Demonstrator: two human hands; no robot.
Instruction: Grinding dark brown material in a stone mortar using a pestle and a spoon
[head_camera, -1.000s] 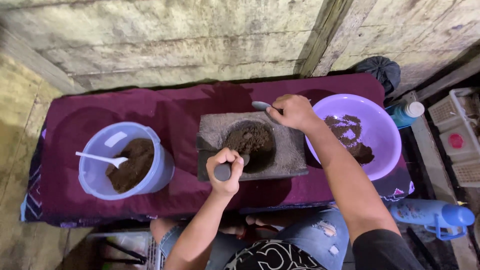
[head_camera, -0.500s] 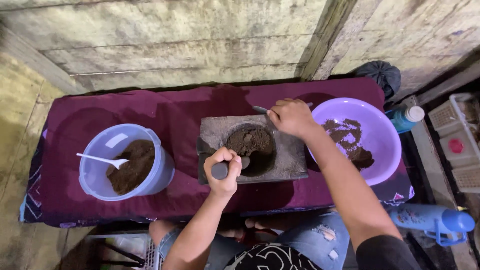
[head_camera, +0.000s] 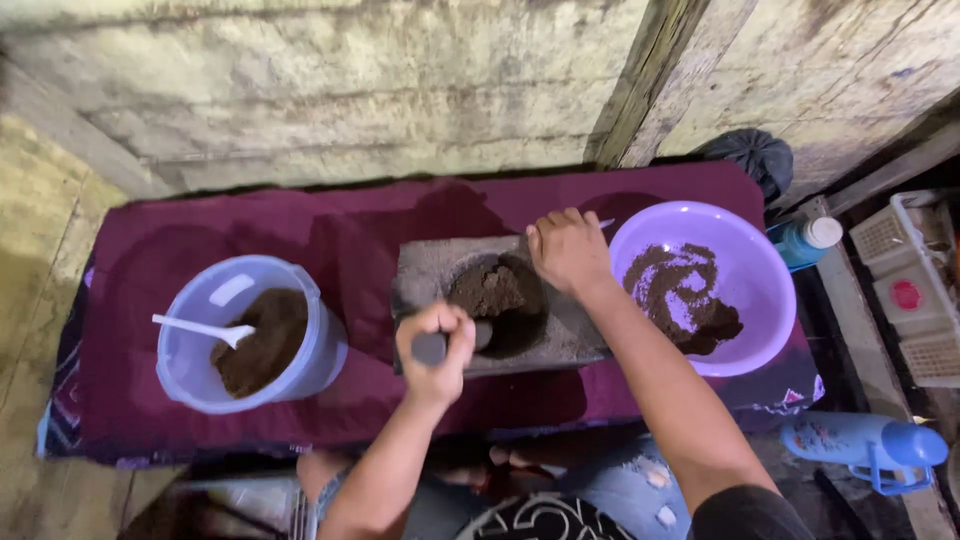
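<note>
A low tabletop (head_camera: 200, 235) draped in dark maroon cloth stands against a rough, stained concrete wall (head_camera: 330, 90), with a wooden post (head_camera: 640, 80) running up at the far right. On the left of the cloth sits a pale blue plastic bucket (head_camera: 190, 345) holding brown powder and a white spoon (head_camera: 200, 329). In the middle lies a grey stone mortar slab (head_camera: 420, 270) with a round hollow, a heap of brown paste (head_camera: 490, 290) inside it. To the right is a purple basin (head_camera: 760, 290) smeared with the same brown stuff.

The left hand (head_camera: 437, 345) is at the near edge of the slab, its fingers wrapped tight round a dark stone pestle (head_camera: 430, 348) whose end points up at me. The right hand (head_camera: 567, 250) rests on the far right corner of the slab, fingers curled loosely over a thin pale handle (head_camera: 604, 224) – only its tip pokes out, so I cannot tell what tool it is.

Further right, a teal bottle (head_camera: 805, 242) with a white cap, a white plastic crate (head_camera: 915, 290) cut off by the edge, and a blue flask (head_camera: 870, 445) on the floor. The person's lap is mostly hidden under the arms – just jeans (head_camera: 625, 490) show.
</note>
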